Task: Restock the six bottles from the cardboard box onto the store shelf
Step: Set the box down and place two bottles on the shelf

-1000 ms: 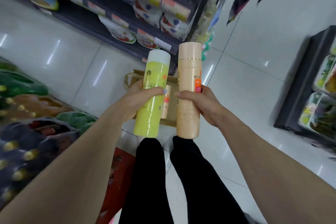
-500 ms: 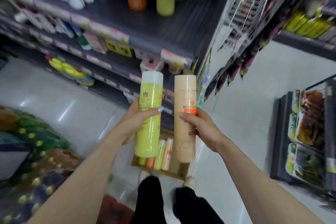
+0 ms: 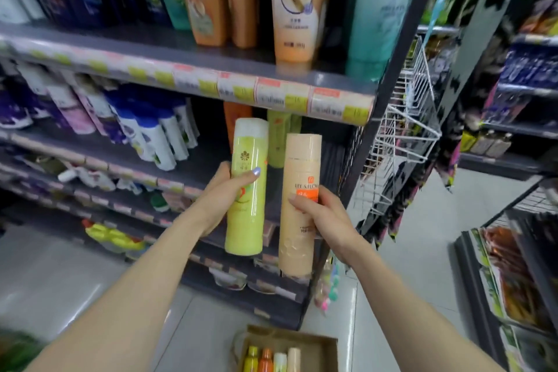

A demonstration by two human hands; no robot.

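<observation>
My left hand [image 3: 225, 193] grips a yellow-green bottle [image 3: 246, 217] with a white cap, held upright. Beside it my right hand [image 3: 320, 217] grips a taller peach bottle [image 3: 297, 238] with an orange label, also upright. Both bottles are raised in front of the dark store shelf [image 3: 199, 166], level with its second tier. An orange bottle [image 3: 235, 113] and a green bottle [image 3: 279, 137] stand on that tier behind them. The cardboard box [image 3: 320, 341] lies on the floor at the bottom edge, with several bottles lying in it.
Large shampoo bottles [image 3: 290, 3] fill the top tier, and white and blue bottles [image 3: 151, 136] lean on the second tier's left. A white wire rack [image 3: 401, 130] hangs off the shelf end at right. Another shelving unit [image 3: 513, 281] stands at far right across the tiled floor.
The view has tilted up from the floor to the shelves. Both hands have lifted their bottles from above the box up to the second tier's height.
</observation>
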